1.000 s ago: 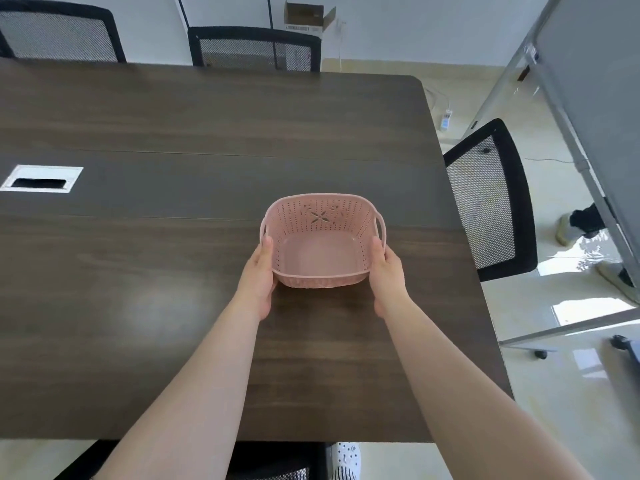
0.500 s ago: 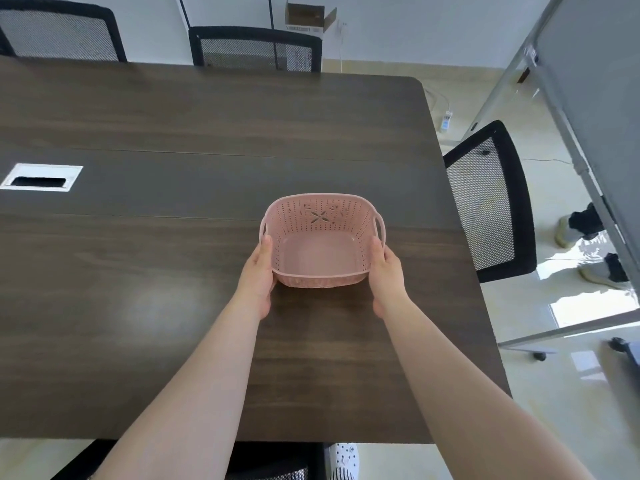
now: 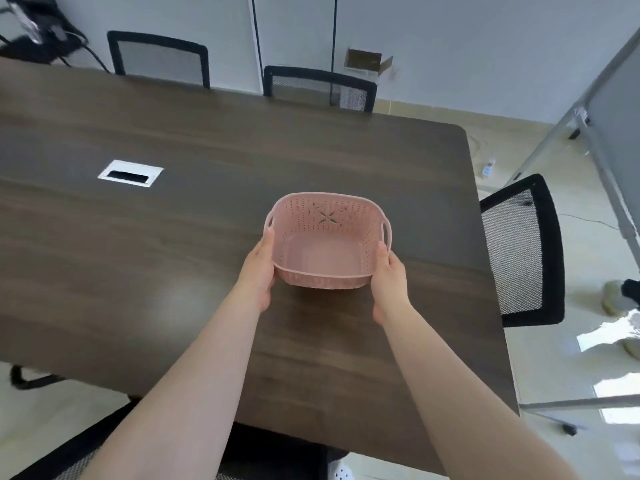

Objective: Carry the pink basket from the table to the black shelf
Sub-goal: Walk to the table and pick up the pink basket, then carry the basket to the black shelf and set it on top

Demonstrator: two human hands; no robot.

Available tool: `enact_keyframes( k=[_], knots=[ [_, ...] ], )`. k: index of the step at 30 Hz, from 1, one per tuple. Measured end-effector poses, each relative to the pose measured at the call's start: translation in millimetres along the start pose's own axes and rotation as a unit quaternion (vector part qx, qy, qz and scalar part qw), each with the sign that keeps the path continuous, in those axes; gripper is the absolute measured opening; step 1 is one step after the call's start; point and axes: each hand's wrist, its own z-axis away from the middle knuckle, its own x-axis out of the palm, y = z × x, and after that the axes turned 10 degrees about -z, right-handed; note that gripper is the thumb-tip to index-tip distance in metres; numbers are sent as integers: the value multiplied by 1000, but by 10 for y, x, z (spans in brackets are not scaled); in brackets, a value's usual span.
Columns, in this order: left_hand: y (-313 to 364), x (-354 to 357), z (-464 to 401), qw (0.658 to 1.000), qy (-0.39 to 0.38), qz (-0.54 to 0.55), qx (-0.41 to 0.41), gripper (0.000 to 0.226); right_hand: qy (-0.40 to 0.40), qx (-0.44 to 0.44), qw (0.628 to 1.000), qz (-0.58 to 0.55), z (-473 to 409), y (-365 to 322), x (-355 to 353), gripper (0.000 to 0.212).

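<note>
The pink basket (image 3: 325, 247) is an empty perforated plastic tub with a slot handle on each side. It hangs a little above the dark wooden table (image 3: 173, 237), near its right end, tipped slightly toward me. My left hand (image 3: 258, 268) clasps its left wall and my right hand (image 3: 389, 275) clasps its right wall, thumbs up along the rim. No black shelf is in view.
Black mesh chairs stand at the far edge (image 3: 159, 58), (image 3: 320, 88), at the right end (image 3: 523, 251) and under the near edge. A white cable port (image 3: 131, 172) sits in the tabletop. A grey metal frame (image 3: 595, 133) and someone's shoes (image 3: 620, 296) are on the right.
The basket has come up off the tabletop between my two hands. My view has swung and tilted, showing more of the far wall and chairs.
</note>
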Motion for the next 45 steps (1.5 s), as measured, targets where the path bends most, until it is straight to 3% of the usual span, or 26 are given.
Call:
enact_keyframes(
  k=[4, 9, 13, 18, 33, 38, 45],
  knots=[
    [105, -355, 241, 999, 43, 23, 23, 64, -47, -16, 999, 9, 188, -95, 305, 34],
    [183, -928, 641, 990, 114, 63, 48, 59, -121, -23, 991, 46, 497, -119, 848, 43],
    [156, -1509, 959, 979, 180, 84, 48, 59, -182, -27, 981, 60, 863, -35, 1342, 36],
    [36, -2304, 1353, 963, 242, 109, 34, 61, -231, -29, 969, 86, 1392, 165, 2000, 48],
    [-847, -5107, 2687, 904, 379, 196, 26, 62, -366, -36, 917, 157, 3436, 1425, 4215, 40],
    [-1125, -5721, 3107, 871, 434, 230, 21, 51, -413, -16, 891, 187, 4016, 1783, 4697, 46],
    [-1412, -6372, 3506, 835, 486, 256, 24, 64, -468, -13, 857, 218, 4575, 2121, 5270, 50]
  ],
)
